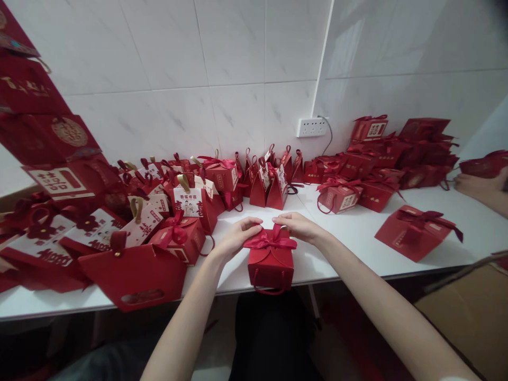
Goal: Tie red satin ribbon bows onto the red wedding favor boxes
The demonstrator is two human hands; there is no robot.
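A small red gift box (270,268) stands at the near edge of the white table (349,248), right in front of me. A red ribbon bow (270,241) lies across its top. My left hand (235,236) pinches the bow's left loop, fingers closed on it. From the other side my right hand (299,226) pinches the right loop, fingers also closed. A dark cord handle hangs down the box's front.
Many red gift boxes and bags crowd the table: a large heap at the left (130,222), a row at the back (265,180), a stack at the right (397,153), one flat box (413,232). Another person's hand (474,186) rests at the far right. A wall socket (311,127) sits behind.
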